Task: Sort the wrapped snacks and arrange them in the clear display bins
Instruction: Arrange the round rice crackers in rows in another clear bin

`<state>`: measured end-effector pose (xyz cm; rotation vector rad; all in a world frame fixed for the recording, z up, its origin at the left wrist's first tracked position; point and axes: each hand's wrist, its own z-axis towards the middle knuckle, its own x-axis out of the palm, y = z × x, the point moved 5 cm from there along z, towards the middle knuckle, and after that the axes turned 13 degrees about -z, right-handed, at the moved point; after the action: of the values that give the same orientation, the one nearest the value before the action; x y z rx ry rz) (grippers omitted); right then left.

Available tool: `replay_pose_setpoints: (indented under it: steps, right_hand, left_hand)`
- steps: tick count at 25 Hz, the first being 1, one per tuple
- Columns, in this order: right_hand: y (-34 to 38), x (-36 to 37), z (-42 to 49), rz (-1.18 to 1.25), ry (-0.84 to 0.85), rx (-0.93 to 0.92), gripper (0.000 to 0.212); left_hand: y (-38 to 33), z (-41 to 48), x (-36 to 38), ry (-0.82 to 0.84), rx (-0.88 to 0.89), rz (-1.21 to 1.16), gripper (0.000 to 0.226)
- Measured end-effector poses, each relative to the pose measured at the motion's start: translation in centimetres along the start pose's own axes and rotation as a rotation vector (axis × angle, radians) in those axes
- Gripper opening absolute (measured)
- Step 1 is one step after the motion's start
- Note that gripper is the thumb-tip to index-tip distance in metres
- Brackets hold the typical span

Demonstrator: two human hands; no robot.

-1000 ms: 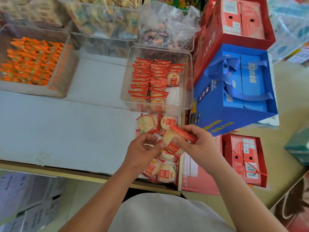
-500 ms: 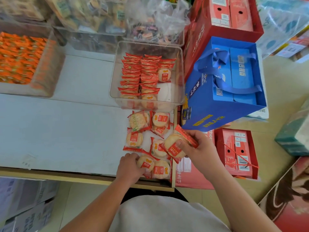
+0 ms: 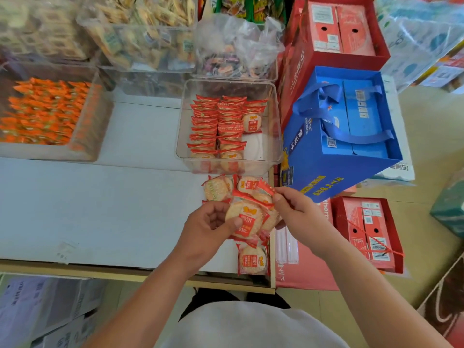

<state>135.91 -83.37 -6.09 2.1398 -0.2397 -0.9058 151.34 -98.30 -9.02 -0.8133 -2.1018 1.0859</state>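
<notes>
While the left hand [image 3: 208,228] grips one cracker packet [image 3: 244,219] and right hand [image 3: 300,212] pinches others, square their edges; fill the right row of the clear bin [image 3: 261,148].

A blue gift box [image 3: 356,116] is being displayed at two o'clock, a red box [image 3: 336,28] behind it at one o'clock, a second red box [image 3: 366,229] at four o'clock.

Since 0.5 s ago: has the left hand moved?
Yes. The left hand has left the front edge of the white table and come toward the clear plastic bin, now gripping a red-wrapped round cracker pack beside the right hand.
</notes>
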Motion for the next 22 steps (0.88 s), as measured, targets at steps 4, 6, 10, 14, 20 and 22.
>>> replay_pose_setpoints:
  steps: [4,6,10,14,20,22]
  right_hand:
    - [2.4,-0.3,1.1,0.072,-0.031,0.011,0.028]
    - [3.6,-0.5,2.0,0.075,-0.023,0.010,0.029]
    - [7.2,-0.7,3.9,0.032,-0.021,-0.071,0.027]
    - [10.8,-2.2,6.1,-0.057,0.042,-0.158,0.028]
    - [13.8,-5.3,15.8,-0.557,0.041,-0.153,0.050]
    - [13.5,-5.4,20.1,-0.757,0.040,-0.172,0.048]
  left_hand:
    - [-1.0,1.2,0.0,-0.022,0.071,0.106,0.027]
    - [-2.0,2.0,-0.1,-0.026,0.158,0.229,0.034]
    - [-4.9,4.2,-0.3,-0.034,0.338,0.397,0.045]
    - [-7.7,7.1,0.0,0.040,0.269,0.223,0.050]
    - [-10.6,15.5,0.3,0.041,0.261,0.258,0.039]
    - [-10.6,18.4,-0.5,-0.005,0.225,0.284,0.039]
